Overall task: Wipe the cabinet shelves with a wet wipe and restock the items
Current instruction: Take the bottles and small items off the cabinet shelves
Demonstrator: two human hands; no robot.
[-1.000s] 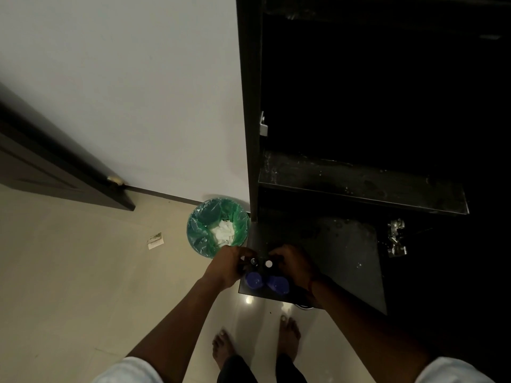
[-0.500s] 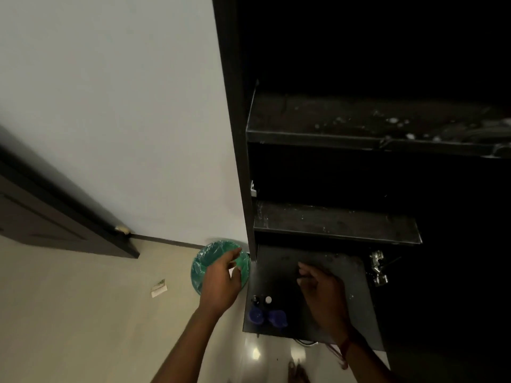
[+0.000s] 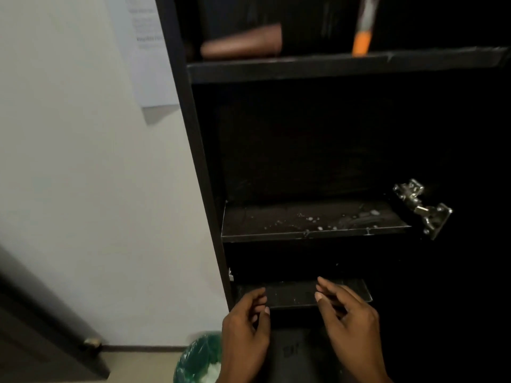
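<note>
Just beyond fingers (image 3: 329, 285), lower shelf (image 3: 293, 293).

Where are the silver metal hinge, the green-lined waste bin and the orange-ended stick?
Silver metal hinge (image 3: 419, 207): head view, on its shiny middle arm.
Green-lined waste bin (image 3: 195, 356): head view, on the green liner.
Orange-ended stick (image 3: 361, 43): head view, on its orange end.

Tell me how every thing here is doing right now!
Left hand: empty, fingers loosely curled.
Right hand: empty, fingers relaxed.
Middle shelf: speckled with white bits.
Brown cylinder: lying sideways on the top shelf.
Bin: lined green, white wads inside.
</note>
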